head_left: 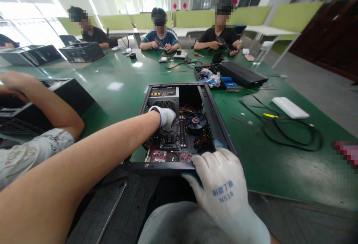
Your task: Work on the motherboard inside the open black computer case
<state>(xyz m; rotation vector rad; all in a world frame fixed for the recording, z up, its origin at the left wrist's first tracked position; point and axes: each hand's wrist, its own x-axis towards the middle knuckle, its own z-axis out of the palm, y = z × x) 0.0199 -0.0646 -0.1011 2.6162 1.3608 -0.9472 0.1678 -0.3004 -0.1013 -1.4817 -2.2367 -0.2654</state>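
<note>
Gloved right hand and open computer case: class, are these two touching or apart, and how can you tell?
Touching. The head view shows the right hand clasping the near right corner of the computer case, the glove overlapping its rim with no gap.

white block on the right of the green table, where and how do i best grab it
Probably the middle of the white block, from above, fingers across its narrow width on the two long sides: it lies flat on the green table and is clearly longer than wide.
</note>
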